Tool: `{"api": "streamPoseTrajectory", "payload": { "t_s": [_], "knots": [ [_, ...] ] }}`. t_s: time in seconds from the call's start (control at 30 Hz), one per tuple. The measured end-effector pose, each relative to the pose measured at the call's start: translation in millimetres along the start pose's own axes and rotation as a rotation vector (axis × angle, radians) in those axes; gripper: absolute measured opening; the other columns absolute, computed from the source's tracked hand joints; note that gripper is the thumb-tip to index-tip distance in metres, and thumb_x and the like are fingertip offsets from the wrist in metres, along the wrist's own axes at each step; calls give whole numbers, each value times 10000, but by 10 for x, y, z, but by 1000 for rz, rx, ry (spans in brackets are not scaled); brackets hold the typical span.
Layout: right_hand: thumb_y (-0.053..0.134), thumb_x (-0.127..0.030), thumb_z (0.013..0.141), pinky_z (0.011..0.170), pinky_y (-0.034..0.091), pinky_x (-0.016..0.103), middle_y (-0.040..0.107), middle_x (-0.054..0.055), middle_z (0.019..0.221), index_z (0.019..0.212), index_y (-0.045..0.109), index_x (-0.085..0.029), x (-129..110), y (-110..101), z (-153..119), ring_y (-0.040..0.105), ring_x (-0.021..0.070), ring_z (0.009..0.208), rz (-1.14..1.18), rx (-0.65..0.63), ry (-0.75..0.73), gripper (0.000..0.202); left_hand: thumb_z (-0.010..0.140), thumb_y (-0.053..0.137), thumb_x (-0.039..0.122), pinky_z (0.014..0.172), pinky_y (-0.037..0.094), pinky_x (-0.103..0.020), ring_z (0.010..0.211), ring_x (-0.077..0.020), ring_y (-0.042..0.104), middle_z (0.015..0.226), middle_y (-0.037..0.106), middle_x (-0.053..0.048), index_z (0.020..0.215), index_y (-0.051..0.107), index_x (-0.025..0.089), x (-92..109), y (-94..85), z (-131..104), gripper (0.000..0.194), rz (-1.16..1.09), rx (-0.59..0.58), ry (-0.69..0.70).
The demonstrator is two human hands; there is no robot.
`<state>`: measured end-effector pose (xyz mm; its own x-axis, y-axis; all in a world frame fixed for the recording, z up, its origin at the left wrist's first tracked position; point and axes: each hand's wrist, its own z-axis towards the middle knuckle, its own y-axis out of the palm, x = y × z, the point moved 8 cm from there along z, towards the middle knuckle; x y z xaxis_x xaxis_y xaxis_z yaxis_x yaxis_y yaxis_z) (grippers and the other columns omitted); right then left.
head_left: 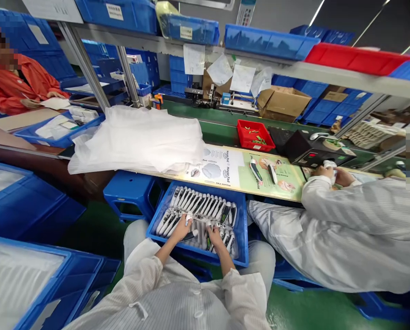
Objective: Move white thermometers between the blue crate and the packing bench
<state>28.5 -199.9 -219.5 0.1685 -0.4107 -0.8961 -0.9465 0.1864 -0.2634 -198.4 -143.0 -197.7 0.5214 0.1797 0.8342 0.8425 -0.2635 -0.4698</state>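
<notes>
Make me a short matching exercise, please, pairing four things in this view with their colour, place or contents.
Column one
1. Slim devices
2. Stacked sheets
3. Small tray
4. Cardboard box

Column two
A. Red, with green pieces inside
B. Brown, farther back than the tray
C. White, in a broad pile
D. Arranged in rows in the blue bin

Pairs: 1-D, 2-C, 3-A, 4-B

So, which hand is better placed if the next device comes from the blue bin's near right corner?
Probably the right hand: it is close beside the devices there, while the left hand is farther off, toward the blue bin's left side.
</notes>
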Motion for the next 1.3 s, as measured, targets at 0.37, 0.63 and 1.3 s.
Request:
{"api": "streamPoseTrajectory", "payload": {
  "t_s": [0.37, 0.63, 1.3],
  "knots": [
    [851, -800, 689, 701, 600, 409, 783, 86, 774, 830, 726, -254, -880, -865, 35, 758, 317, 733, 244, 327, -228, 578, 1028, 505, 674, 926, 620, -388, 1141, -316, 786, 1207, 831, -59, 1303, 684, 328, 1372, 74, -115, 477, -74, -19, 308],
    [767, -542, 904, 869, 533, 385, 792, 137, 1036, 1053, 682, -217, -2931, -1960, 985, 724, 316, 961, -360, 678, -423, 367, 1049, 618, 512, 871, 550, -348, 988, -296, 765, 1021, 826, -127, 1007, 785, 180, 3546, 27, 1294, 374, 120, 69, 408],
    [561, -402, 1080, 1291, 299, 662, 484, 230, 1723, 1521, 722, -199, -2827, -3381, 1552, 404, 438, 1591, -841, 789, -443, 511, 1098, 509, 562, 1372, 211, -684, 1678, -488, 276, 1834, 361, -126, 1744, 459, 287, 4457, 2033, 2153, 704, 316, 190, 715]
  ]
}}
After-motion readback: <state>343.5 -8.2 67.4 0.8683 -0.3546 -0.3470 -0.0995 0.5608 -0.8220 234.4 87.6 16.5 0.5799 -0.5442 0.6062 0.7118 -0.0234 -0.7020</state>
